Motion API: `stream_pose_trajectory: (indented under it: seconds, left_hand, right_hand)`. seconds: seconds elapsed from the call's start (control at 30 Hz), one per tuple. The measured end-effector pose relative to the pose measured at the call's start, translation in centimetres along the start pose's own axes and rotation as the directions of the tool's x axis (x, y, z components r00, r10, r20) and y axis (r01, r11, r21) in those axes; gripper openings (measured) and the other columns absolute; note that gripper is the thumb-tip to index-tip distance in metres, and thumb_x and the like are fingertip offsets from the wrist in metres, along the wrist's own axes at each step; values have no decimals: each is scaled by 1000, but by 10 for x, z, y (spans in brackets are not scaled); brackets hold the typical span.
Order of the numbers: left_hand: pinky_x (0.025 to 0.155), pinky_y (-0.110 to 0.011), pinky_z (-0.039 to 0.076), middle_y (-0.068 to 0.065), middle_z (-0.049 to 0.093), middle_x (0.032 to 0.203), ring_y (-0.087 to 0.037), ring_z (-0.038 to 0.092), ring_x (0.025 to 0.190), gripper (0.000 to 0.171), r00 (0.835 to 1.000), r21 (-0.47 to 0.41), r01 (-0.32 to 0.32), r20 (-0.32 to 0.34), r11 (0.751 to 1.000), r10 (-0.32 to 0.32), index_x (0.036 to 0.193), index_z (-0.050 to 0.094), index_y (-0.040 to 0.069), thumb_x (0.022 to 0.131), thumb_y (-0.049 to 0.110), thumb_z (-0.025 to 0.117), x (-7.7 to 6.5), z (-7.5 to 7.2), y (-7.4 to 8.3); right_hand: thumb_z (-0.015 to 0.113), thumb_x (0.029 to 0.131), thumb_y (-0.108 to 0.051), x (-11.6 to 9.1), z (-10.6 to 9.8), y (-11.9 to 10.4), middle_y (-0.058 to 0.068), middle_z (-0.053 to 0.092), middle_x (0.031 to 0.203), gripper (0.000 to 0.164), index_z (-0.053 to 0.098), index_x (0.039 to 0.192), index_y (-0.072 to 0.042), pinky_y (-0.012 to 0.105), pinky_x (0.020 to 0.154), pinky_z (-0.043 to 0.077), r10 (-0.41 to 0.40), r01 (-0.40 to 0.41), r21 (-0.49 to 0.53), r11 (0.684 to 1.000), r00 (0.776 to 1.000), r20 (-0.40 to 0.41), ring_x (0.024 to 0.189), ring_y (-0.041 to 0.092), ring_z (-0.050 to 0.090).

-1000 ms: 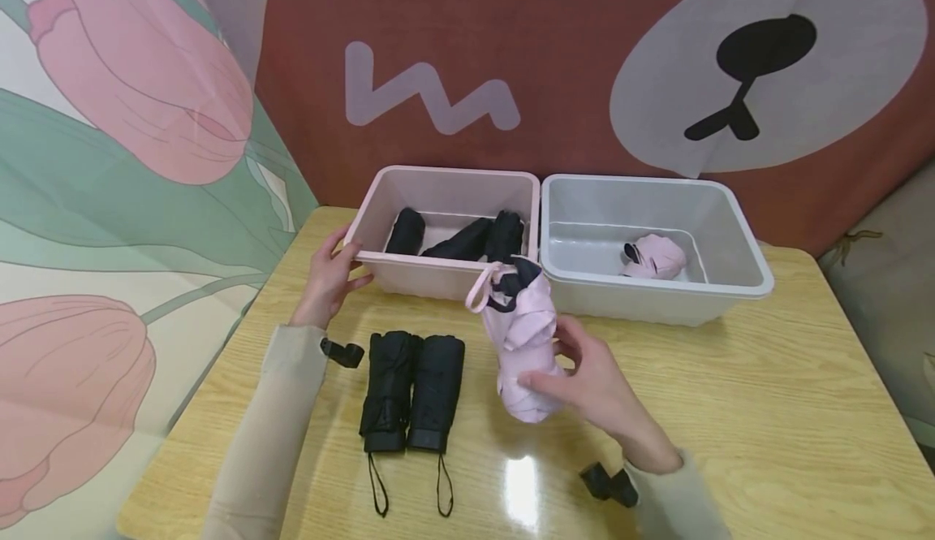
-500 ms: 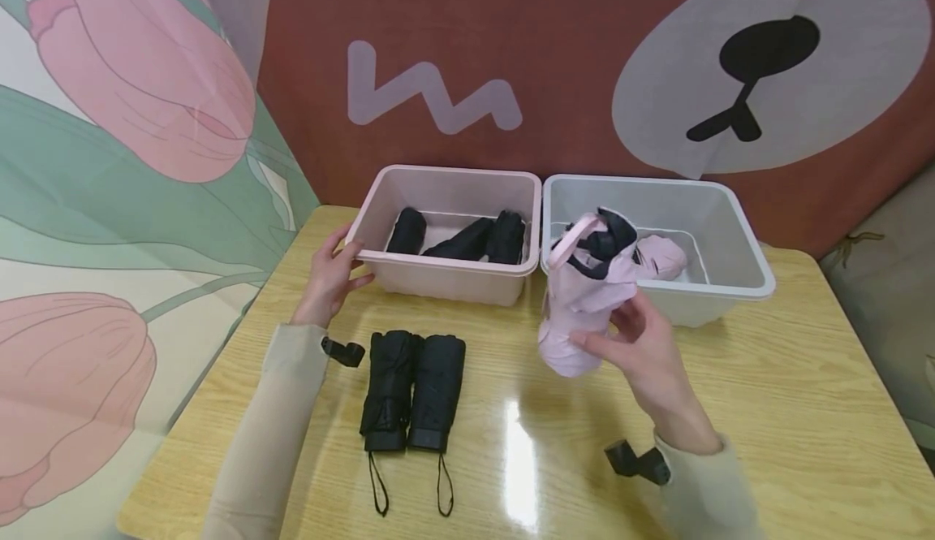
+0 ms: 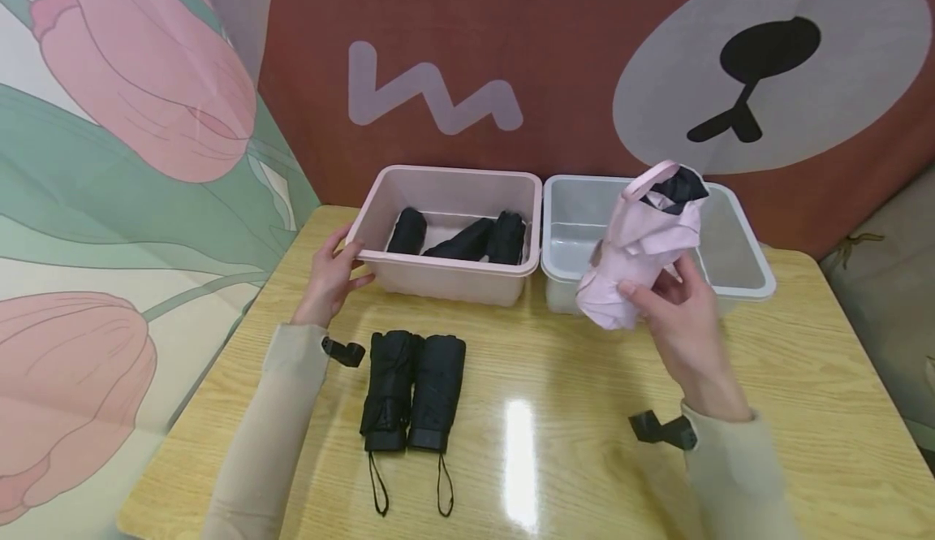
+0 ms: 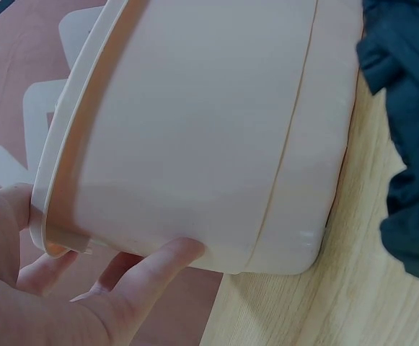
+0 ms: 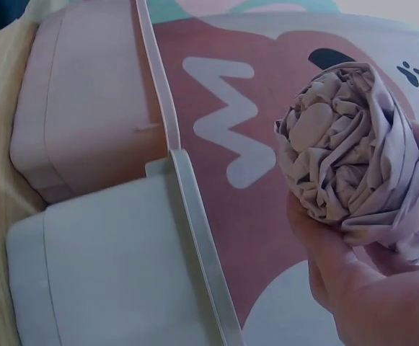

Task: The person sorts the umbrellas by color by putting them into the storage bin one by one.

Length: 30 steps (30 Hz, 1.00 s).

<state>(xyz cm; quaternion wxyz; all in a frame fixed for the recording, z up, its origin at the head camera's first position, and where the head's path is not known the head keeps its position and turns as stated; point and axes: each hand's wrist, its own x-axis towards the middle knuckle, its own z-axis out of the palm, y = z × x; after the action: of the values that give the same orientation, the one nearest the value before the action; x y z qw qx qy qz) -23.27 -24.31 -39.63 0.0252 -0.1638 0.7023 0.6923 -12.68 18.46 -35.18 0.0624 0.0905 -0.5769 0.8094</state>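
My right hand (image 3: 682, 325) grips a pink folded umbrella (image 3: 635, 256) and holds it tilted over the front rim of the grey bin (image 3: 580, 260). Its strap loop and black inside are at the upper end; the right wrist view shows the crumpled other end of the umbrella (image 5: 339, 144). My left hand (image 3: 326, 278) holds the front left corner of the pink bin (image 3: 438, 276), thumb at the rim and fingers against the outer wall. Inside that bin lie a black folded umbrella (image 3: 407, 232) at left and two more black ones (image 3: 506, 238) at right.
Two black folded umbrellas (image 3: 389, 390) lie side by side on the wooden table (image 3: 555, 451) in front of the pink bin, wrist straps toward me. Both bins stand side by side against a printed cloth backdrop (image 3: 467, 61).
My right hand has carried the pink umbrella right and up, from before the pink bin to over the grey bin. It now hides the pink umbrella seen there earlier. My left hand stays put.
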Motion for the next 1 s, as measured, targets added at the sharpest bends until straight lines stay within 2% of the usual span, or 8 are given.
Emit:
stream_pose_trajectory:
  seconds: [0.2, 0.33, 0.57, 0.7, 0.8, 1.0]
  left_hand:
    - [98, -51, 49, -9, 38, 152, -30, 47, 127, 51, 1000, 5, 2, -6, 1000, -2, 149, 35, 31, 100, 26, 48, 0, 0, 0]
    - [98, -51, 48, -9, 38, 152, -30, 47, 128, 51, 1000, 4, 6, -9, 1000, -6, 149, 35, 32, 100, 26, 48, 0, 1, 0]
    - [99, -51, 49, -8, 37, 153, -31, 46, 129, 51, 1000, 1, 11, -7, 1000, -11, 149, 34, 32, 100, 26, 48, 0, 0, 1]
    - [99, -51, 48, -8, 36, 153, -31, 45, 130, 52, 1000, 12, 14, -2, 1000, -14, 150, 33, 32, 100, 27, 47, 0, 0, 1]
    - [99, -51, 48, -8, 36, 153, -31, 45, 130, 52, 1000, 12, 15, -4, 1000, -15, 150, 33, 31, 100, 26, 47, 0, 0, 1]
    - [98, -50, 49, -9, 37, 152, -30, 46, 128, 52, 1000, 8, 10, -7, 1000, -10, 149, 34, 30, 100, 25, 47, 0, 0, 1]
  right_hand:
    - [62, 92, -6, 10, -4, -5, 2, 46, 128, 70, 25, 151, -13, 14, 79, 52, 127, -130, -32, 991, 989, -76, 110, 10, 50]
    - [58, 95, -8, 17, -7, -6, 1, 45, 127, 72, 17, 153, -8, 14, 81, 51, 164, -165, -6, 986, 982, -88, 109, 9, 48]
    - [54, 96, -8, 26, -13, -8, 0, 43, 123, 68, 17, 153, -6, 15, 76, 51, 184, -193, -74, 978, 977, -107, 102, 11, 46]
    - [62, 93, -13, 30, -16, -7, -2, 46, 123, 70, 22, 151, -10, 14, 75, 52, 186, -205, -149, 967, 974, -127, 105, 12, 47]
    - [68, 89, -16, 33, -17, -6, -2, 51, 120, 72, 29, 149, -9, 14, 72, 53, 159, -187, -215, 959, 977, -143, 104, 11, 51]
    - [74, 85, -17, 41, -18, -2, 1, 54, 119, 75, 34, 147, -7, 13, 73, 53, 124, -187, -318, 929, 971, -206, 100, 9, 56]
